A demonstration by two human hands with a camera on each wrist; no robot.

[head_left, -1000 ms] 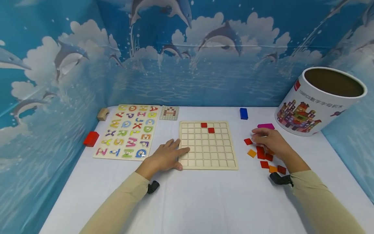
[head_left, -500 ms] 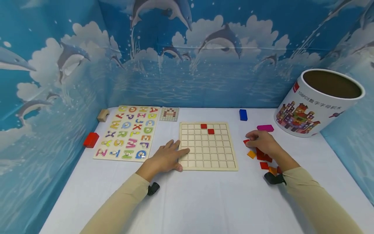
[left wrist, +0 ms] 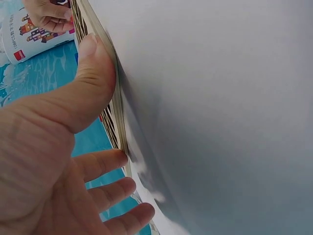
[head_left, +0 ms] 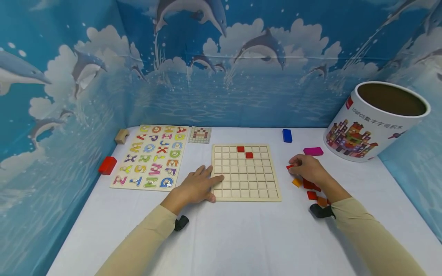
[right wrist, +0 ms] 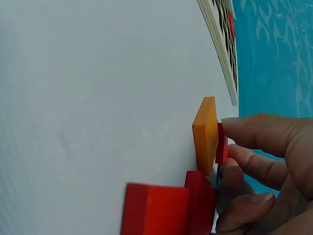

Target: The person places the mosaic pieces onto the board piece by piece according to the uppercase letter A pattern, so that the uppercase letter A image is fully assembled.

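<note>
Centrally on the white table (head_left: 241, 237) lies a pale wooden grid board (head_left: 246, 172) divided into small square cells, two of them filled with red square tiles (head_left: 245, 151) near its far edge. The left hand (head_left: 194, 187) rests flat with fingers extended, its fingertips on the board's near left corner and its thumb pressed along the board's edge, holding nothing. The right hand (head_left: 308, 168) is curled, thumb and fingertips pinching a small red square tile (head_left: 289, 167) just right of the board; the right wrist view shows this tile (right wrist: 221, 143) close beside an orange square tile (right wrist: 205, 134). Loose red and orange tiles (head_left: 312, 189) lie beneath and behind this hand. Farther back sit a magenta flat block (head_left: 313, 151), a blue block (head_left: 287, 135) and a white cylindrical printed tub (head_left: 373, 122). Left of the board lies a wooden alphabet puzzle (head_left: 152, 155).
</note>
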